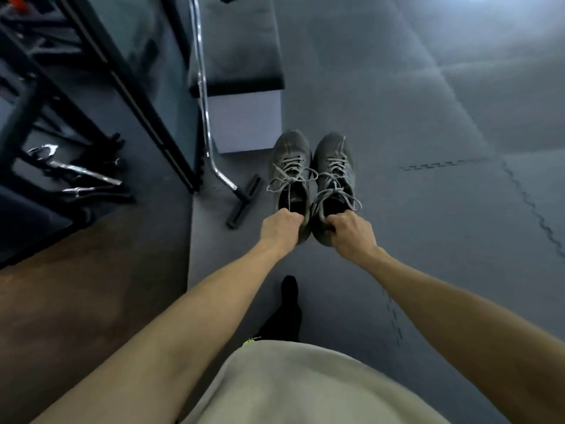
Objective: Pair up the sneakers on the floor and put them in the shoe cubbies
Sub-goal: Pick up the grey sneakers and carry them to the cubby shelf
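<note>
Fingers of both hands are curled round the heel collars of two grey sneakers, each hand gripping one shoe at its opening; the fingertips themselves are tucked out of sight behind the knuckles.

Going from the left edge of the frame: the upper left holds a dark metal rack (pixel 101 71) with slanted black bars, and some chrome handles (pixel 76 175) lie low beside it. Below that, in the lower left, a strip of brown wood floor (pixel 76 286) meets the grey mat floor (pixel 428 148). Toward the upper middle a curved chrome bar (pixel 203 96) leans down past a padded box (pixel 241 71) with a pale front.

At the middle of the frame the left hand (pixel 279 229) holds the left sneaker (pixel 290 160) and, just beside it, the right hand (pixel 351 234) holds the right sneaker (pixel 333 166). The two shoes sit side by side, toes pointing toward the top of the frame, sides touching or nearly so, laces loose. They look raised off the mat, though I cannot tell for sure. Under them, at the lower middle, a dark-clad foot (pixel 289 289) steps forward.

The right part of the frame is only mat tiles with toothed seams.

As I judge it, this pair is matched and in hand, so the pairing step for these two is done. No shoe cubbies show anywhere in view, so carrying and stowing remain. Whether other sneakers wait on the floor cannot be told.
</note>
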A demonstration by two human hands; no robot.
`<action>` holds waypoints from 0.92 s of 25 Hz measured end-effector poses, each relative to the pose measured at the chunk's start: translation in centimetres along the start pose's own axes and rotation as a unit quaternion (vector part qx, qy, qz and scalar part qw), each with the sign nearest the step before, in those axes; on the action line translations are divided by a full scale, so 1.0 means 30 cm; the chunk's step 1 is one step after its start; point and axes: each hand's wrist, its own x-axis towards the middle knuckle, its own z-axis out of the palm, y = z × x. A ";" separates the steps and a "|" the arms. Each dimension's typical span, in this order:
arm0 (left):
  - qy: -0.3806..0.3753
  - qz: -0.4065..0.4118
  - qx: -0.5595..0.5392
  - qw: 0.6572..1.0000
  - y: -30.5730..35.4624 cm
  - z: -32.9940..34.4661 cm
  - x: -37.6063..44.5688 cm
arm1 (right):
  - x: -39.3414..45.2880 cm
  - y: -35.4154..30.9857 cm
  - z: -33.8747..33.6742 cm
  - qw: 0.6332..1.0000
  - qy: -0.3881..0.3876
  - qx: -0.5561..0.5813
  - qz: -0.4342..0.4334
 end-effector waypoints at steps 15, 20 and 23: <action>-0.025 0.166 0.033 0.985 0.148 -0.315 1.250 | 0.934 0.465 -0.319 0.984 0.040 0.041 0.168; -0.023 0.149 0.033 0.988 0.249 -0.429 1.736 | 1.369 0.718 -0.452 0.985 0.042 0.038 0.165; -0.028 0.138 0.034 0.990 0.298 -0.521 1.974 | 1.597 0.827 -0.560 0.988 0.034 0.039 0.146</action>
